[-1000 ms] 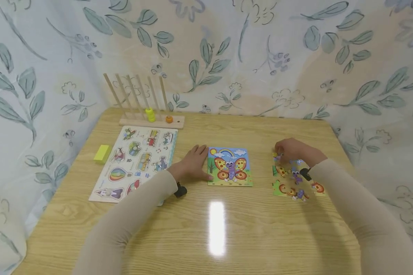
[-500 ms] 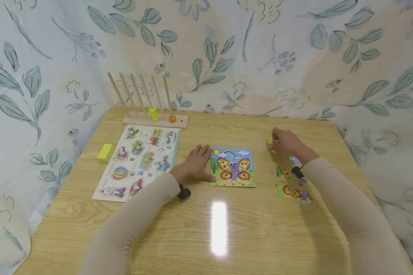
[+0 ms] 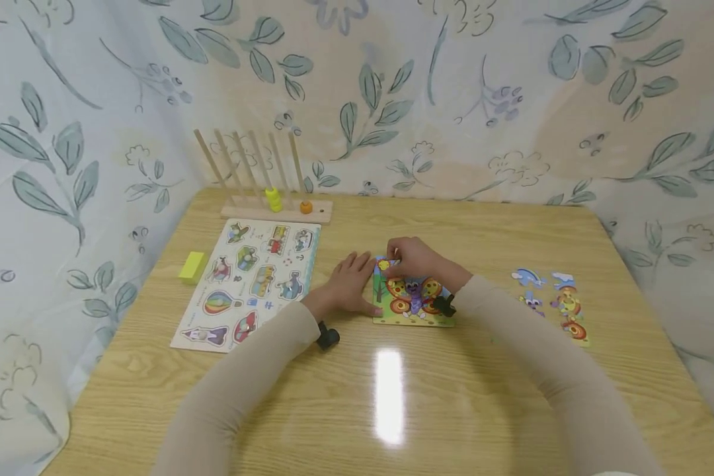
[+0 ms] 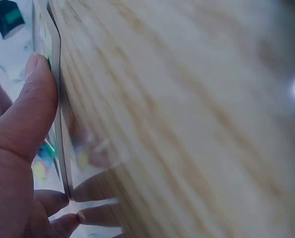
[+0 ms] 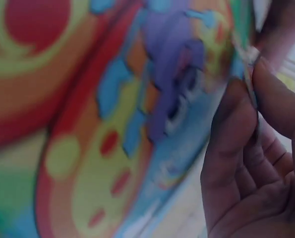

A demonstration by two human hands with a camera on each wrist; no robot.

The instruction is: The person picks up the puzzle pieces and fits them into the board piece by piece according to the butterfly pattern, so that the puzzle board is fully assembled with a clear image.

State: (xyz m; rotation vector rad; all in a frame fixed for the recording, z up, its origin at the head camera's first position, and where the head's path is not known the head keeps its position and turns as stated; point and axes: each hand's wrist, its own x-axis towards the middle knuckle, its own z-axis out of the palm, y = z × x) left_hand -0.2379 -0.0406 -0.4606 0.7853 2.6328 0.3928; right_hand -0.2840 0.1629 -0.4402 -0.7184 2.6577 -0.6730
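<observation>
Pinched between the right hand's (image 3: pixel 418 256) thumb and fingers, a small puzzle piece with a yellow sun (image 3: pixel 383 264) was at the upper left corner of the butterfly board (image 3: pixel 415 305), near the middle of the frame.
The left hand (image 3: pixel 350 284) lay with fingers extended at the board's left edge, its thumb touching the lower left corner. Loose puzzle pieces (image 3: pixel 567 302) lay on the table (image 3: pixel 333 410) at centre right, partly hidden by the right sleeve (image 3: pixel 517 330); a vehicle peg puzzle (image 3: pixel 214 320), yellow block (image 3: pixel 193 267) and rod stand (image 3: pixel 250 210) occupied the left part.
</observation>
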